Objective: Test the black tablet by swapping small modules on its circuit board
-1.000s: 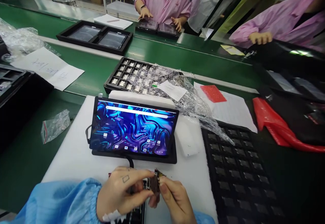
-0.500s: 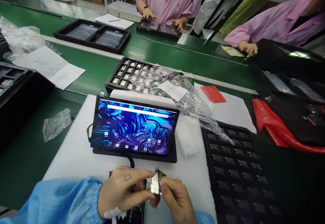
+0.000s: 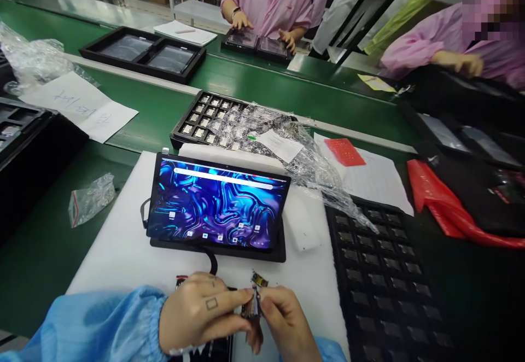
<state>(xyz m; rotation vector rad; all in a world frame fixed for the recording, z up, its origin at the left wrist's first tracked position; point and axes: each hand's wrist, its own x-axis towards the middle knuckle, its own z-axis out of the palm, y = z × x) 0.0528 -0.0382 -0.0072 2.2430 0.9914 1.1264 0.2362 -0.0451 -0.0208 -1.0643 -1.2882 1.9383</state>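
- Left hand [image 3: 200,318] and right hand [image 3: 283,321] meet at the bottom edge of the view, fingertips pinched together on a small circuit board [image 3: 253,302].
- Board is held edge-on between both hands, just above the white foam mat [image 3: 118,252]; a small metal-cased part shows at its top end. Detail is too small to tell which side faces up.
- Left hand: thumb and forefinger closed on the board's left side. Right hand: fingers curled, gripping the right side.
- Under the left hand lies a dark flat piece [image 3: 217,348], mostly hidden.
- Just beyond the hands, a tablet [image 3: 217,203] sits propped on a black stand, screen lit with blue swirl wallpaper; a black cable [image 3: 212,263] runs from the stand toward the hands.
- Right of the mat: black compartment tray [image 3: 389,285] with small dark parts in rows.
- Behind the tablet: second parts tray [image 3: 205,121], partly covered by crinkled clear plastic wrap [image 3: 295,159] with a paper slip on it.
- Across the green belt [image 3: 262,86], two people in pink coats have their hands on black trays.
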